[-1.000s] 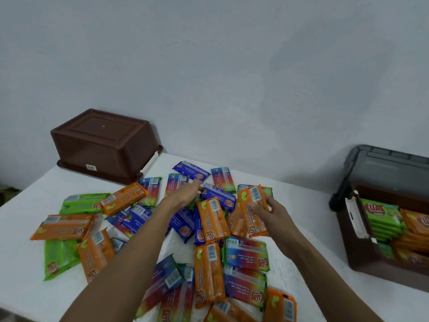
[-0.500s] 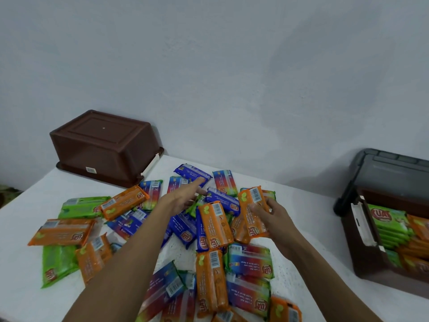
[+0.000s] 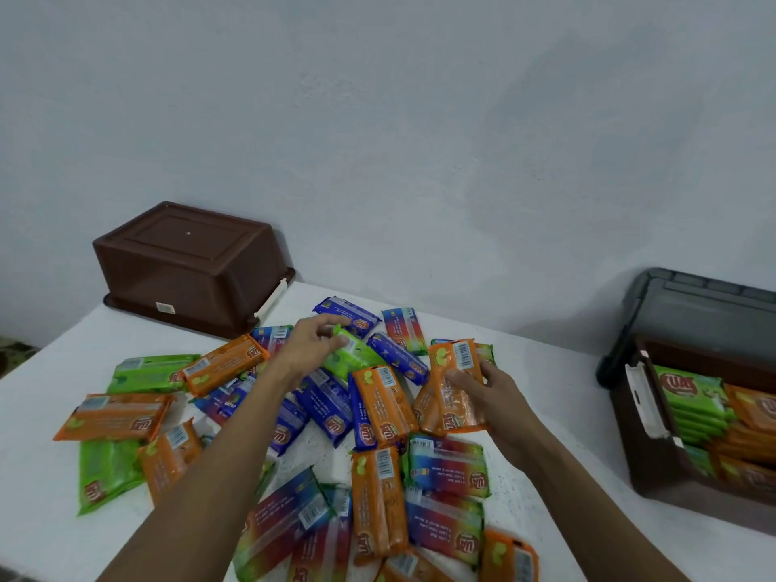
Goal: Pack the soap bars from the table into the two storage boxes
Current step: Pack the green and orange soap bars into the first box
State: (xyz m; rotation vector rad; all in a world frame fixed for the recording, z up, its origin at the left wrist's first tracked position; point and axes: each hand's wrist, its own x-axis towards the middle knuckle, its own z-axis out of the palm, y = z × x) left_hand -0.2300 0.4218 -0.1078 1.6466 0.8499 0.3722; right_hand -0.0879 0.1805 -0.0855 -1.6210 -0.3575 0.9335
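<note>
Several wrapped soap bars in orange, green, blue and rainbow wrappers lie in a loose pile [image 3: 380,417] across the white table [image 3: 50,510]. My left hand [image 3: 313,346] pinches a green soap bar [image 3: 357,357] at the far side of the pile, lifting its end. My right hand [image 3: 489,392] holds an orange soap bar [image 3: 455,384] upright over the pile's right side. An open brown storage box [image 3: 646,468] at the right edge holds stacked green and orange bars. A second brown box [image 3: 189,262] sits upside down at the back left.
A dark grey lid [image 3: 705,312] leans behind the open box against the pale wall. The table's left edge drops off near the overturned box. Bare white tabletop shows between the pile and the open box.
My left hand has taken hold of a green bar and raised it out of the pile. My right hand still holds the orange bar, nearly in place.
</note>
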